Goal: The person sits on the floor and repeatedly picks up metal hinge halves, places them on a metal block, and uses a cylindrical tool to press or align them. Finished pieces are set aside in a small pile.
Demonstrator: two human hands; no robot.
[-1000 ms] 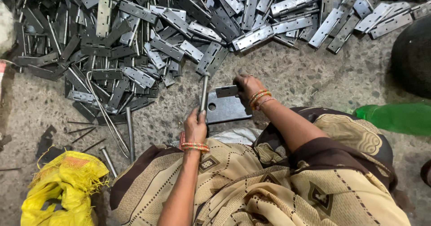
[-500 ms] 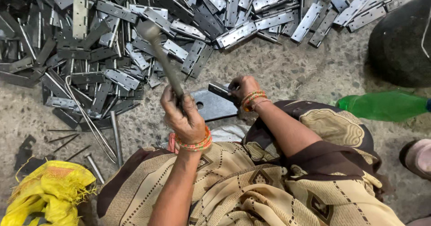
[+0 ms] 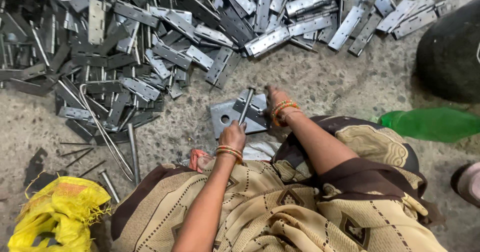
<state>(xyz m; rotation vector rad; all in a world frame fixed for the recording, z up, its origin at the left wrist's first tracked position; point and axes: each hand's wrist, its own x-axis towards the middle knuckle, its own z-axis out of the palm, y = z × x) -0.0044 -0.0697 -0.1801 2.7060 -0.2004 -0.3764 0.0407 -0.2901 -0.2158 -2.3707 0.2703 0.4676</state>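
just one head cam, looking straight down from close above at the floor (image 3: 320, 77), lap nearest, hinge pile (image 3: 150, 47) far.

Left hand (image 3: 233, 134) fisted, right hand (image 3: 273, 102) flat

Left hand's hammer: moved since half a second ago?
Yes. The hammer in the left hand has swung down from above the hinge pile onto the metal plate.

I count one steel plate (image 3: 225, 117), one hammer (image 3: 246, 106), one green bottle (image 3: 432, 124), one yellow sack (image 3: 57, 212) lower left, hinges (image 3: 150, 47) beyond counting.
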